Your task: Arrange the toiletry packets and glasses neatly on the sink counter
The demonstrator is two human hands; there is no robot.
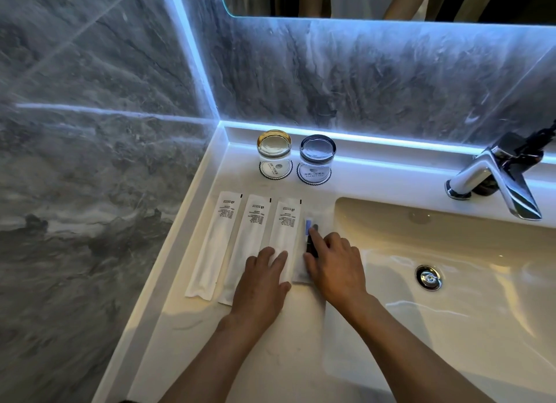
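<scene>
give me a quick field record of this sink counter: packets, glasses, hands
packets: three long white paper packets side by side, plus a clear packet with a dark item nearest the basin
glasses: gold-rimmed glass and dark-rimmed glass, upright on round coasters by the back ledge
left hand: flat on the white packets
right hand: fingers pressing the clear packet
basin: white sink, chrome tap

Head view, steeply down, close over counter (pixel 192 327)

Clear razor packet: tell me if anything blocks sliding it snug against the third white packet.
Nothing visible does. The clear razor packet lies directly beside the third white packet, under the right hand; the left hand rests on the white packets' near ends.
</scene>
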